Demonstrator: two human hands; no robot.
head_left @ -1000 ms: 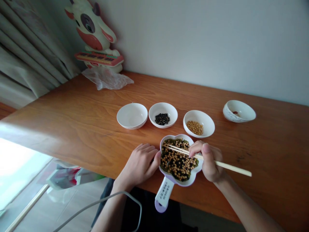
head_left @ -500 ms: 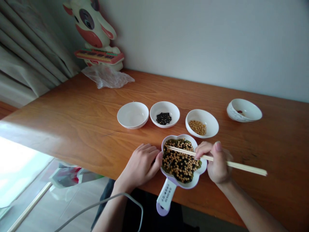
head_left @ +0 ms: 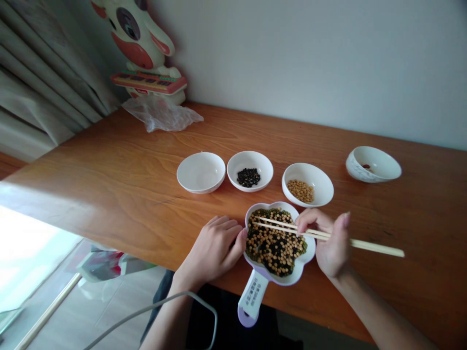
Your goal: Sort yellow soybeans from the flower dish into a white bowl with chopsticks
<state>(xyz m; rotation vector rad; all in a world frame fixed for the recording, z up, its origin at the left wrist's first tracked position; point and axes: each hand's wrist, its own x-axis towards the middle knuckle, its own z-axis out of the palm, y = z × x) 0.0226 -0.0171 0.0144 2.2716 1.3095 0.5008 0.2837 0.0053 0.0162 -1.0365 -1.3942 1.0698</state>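
My right hand (head_left: 332,238) is closed around a pair of wooden chopsticks (head_left: 375,247), their tips apart over mixed beans (head_left: 273,248). Yellow, black and green beans fill a flower-shaped dish (head_left: 310,248) with a purple edge and a labelled handle (head_left: 252,296), which juts past the table edge. My left hand (head_left: 215,248) rests on the table left of this dish, fingers loosely bent, thumb touching its rim. Behind it stand a white bowl of yellow beans (head_left: 324,187), a white bowl of black beans (head_left: 262,163) and a bare white bowl (head_left: 200,172).
Another white bowl (head_left: 383,165) holds a few small reddish-brown pieces at the right. A crumpled plastic bag (head_left: 164,114) lies before a cow-shaped toy keyboard (head_left: 149,82) at the back left. A grey cable (head_left: 160,304) crosses by my left forearm.
The chopstick tips have spread apart over the beans, and my right thumb has shifted. My left hand stays by the dish. The view has moved slightly.
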